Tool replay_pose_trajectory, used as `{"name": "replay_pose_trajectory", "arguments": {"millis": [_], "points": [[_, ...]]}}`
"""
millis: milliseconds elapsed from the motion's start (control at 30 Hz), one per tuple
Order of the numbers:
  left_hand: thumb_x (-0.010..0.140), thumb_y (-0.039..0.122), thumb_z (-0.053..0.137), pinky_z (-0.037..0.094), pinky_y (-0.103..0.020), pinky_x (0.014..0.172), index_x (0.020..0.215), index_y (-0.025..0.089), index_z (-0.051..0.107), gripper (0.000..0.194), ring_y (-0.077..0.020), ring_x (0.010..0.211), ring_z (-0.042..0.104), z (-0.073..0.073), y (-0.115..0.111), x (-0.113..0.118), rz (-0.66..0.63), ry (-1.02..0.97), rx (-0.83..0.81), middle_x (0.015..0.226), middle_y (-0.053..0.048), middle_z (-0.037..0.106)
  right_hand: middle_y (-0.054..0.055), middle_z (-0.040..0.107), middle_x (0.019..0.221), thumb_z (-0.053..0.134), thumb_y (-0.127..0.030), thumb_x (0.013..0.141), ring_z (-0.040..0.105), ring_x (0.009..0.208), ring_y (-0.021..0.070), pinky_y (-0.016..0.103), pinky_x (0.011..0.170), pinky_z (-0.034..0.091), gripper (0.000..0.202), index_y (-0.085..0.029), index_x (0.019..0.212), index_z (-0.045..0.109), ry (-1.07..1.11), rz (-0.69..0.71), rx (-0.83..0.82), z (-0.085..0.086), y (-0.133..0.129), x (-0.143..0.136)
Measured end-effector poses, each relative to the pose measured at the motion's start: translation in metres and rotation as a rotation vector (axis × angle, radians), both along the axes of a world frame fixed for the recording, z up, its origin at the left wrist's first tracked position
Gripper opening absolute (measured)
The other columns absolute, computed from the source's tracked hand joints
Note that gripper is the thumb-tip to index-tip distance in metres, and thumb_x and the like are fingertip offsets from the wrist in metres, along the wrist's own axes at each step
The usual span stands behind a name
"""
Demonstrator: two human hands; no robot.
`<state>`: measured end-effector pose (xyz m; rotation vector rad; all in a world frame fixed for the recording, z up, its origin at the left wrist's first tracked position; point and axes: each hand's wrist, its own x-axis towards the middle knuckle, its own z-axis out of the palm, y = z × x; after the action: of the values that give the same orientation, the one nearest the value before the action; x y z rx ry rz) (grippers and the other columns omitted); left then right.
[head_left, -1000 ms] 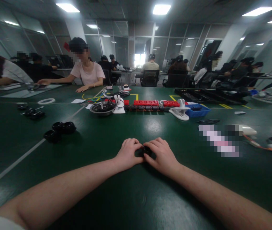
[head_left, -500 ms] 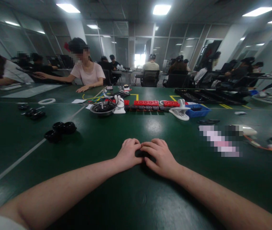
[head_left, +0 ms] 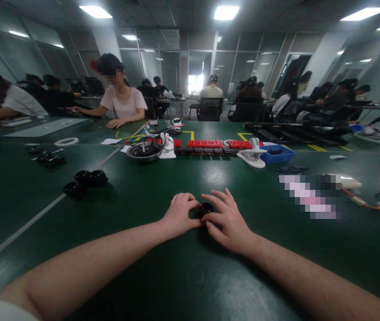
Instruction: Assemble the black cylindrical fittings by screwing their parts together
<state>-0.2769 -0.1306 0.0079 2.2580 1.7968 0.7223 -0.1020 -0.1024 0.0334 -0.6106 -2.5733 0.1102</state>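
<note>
Between my two hands, low over the green table, is a small glossy black round part [head_left: 207, 208], partly covered by fingers. My left hand [head_left: 179, 215] is closed around its left side, thumb in front and fingers behind. On the other side my right hand [head_left: 230, 219] has its fingers spread apart. Its index fingertip and thumb are at the near edge of the black part, and whether they touch it is hard to make out. Off to the left, several similar black round parts [head_left: 86, 180] lie in a cluster.
Across the table stand red power strips [head_left: 205, 143], a metal bowl of cables [head_left: 144, 154], white clip stands [head_left: 252, 156] and a blue bin [head_left: 276, 154]. At right lies a white device [head_left: 347, 182] with an orange cable. A co-worker [head_left: 123, 100] sits at the far left edge.
My right hand's fingers have lifted and spread, moving slightly right, so more of the black part shows. The left hand has barely moved.
</note>
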Motion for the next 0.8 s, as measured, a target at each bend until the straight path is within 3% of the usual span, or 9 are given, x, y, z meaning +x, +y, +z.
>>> {"name": "replay_pose_trajectory", "arguments": {"millis": [533, 800], "points": [[0.063, 0.05, 0.059, 0.034, -0.036, 0.082, 0.085, 0.022, 0.058, 0.036, -0.0198, 0.089, 0.043, 0.001, -0.001, -0.001, 0.001, -0.009, -0.006, 0.09, -0.002, 0.049, 0.006, 0.054, 0.109, 0.048, -0.031, 0.075, 0.036, 0.111, 0.0252, 0.051, 0.097, 0.019, 0.021, -0.019, 0.062, 0.06, -0.011, -0.142, 0.076, -0.005, 0.01, 0.003], [0.064, 0.049, 0.058, 0.034, -0.036, 0.083, 0.084, 0.021, 0.058, 0.034, -0.0195, 0.089, 0.043, 0.0, -0.001, 0.0, -0.007, -0.01, -0.002, 0.09, -0.002, 0.049, 0.01, 0.052, 0.108, 0.046, -0.045, 0.076, 0.039, 0.107, 0.0248, 0.049, 0.096, 0.022, 0.03, -0.018, 0.077, 0.058, -0.064, -0.213, 0.078, -0.008, 0.013, 0.001]]}}
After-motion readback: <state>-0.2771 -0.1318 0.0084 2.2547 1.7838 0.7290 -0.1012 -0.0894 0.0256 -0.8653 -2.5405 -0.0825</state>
